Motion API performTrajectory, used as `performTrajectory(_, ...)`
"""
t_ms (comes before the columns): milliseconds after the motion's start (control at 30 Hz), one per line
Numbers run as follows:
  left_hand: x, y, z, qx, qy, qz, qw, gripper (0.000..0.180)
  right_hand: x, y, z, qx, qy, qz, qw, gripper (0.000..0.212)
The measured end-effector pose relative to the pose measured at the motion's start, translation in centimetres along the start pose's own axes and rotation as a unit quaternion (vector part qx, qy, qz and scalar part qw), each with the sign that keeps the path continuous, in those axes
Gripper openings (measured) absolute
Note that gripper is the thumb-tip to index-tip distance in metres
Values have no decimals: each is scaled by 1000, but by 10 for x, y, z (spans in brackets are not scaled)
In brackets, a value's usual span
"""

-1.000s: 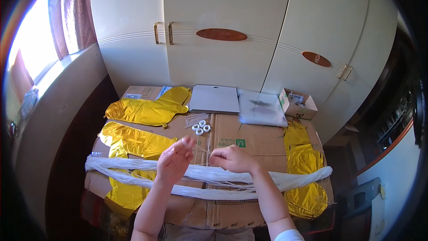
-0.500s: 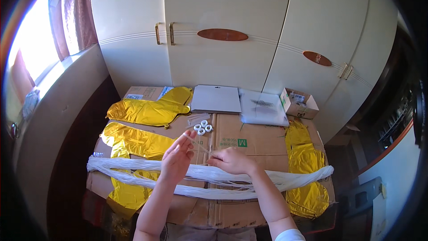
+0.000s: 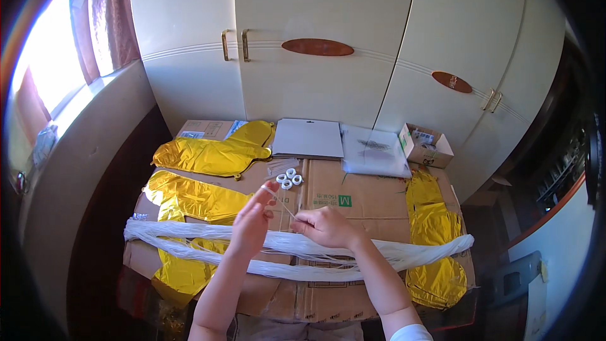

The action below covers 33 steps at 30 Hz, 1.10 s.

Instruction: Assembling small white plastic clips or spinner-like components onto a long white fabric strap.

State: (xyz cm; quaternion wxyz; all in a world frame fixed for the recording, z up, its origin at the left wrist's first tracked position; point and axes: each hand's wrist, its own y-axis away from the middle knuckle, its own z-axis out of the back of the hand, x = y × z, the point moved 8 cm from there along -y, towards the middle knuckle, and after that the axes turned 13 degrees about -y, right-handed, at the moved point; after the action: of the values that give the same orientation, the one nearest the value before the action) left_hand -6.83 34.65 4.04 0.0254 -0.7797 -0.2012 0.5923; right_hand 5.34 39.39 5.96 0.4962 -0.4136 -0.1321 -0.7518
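My left hand (image 3: 250, 222) is raised over the cardboard, palm turned inward. Its fingers are nearly straight, and a thin white string (image 3: 283, 204) passes around them near the tips. From there the string runs slanting down to my right hand (image 3: 327, 227), which pinches it between thumb and curled fingers. Beneath both wrists lies a long skein of white string (image 3: 385, 254), stretched across the table in a flattened loop. My forearms hide part of the skein. Just beyond my left fingertips sits a small cluster of white rolls (image 3: 290, 179).
Flattened cardboard (image 3: 372, 205) covers the table. Yellow foil balloons lie at left (image 3: 214, 151) and right (image 3: 435, 233). Along the back are a stack of white sheets (image 3: 308, 139), clear plastic bags (image 3: 375, 155) and an open small box (image 3: 426, 146). Cream cabinets (image 3: 322, 0) stand behind.
The stretch of string between my hands looks straighter and tauter. My left hand has shifted very slightly right; my right hand stays nearly in place.
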Motion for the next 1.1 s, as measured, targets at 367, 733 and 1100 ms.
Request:
performTrajectory(367, 2, 3, -10, -19, 177, 50, 983, 20, 5, 0, 2, -55, -16, 56, 997, 15)
performTrajectory(733, 11, 6, -8, 113, 218, 17, 969, 18, 10, -1, -1, -55, 6, 62, 997, 17)
performTrajectory(1100, 14, 9, -11, 188, 76, 41, 978, 17, 12, 3, 13, -78, 23, 33, 996, 15)
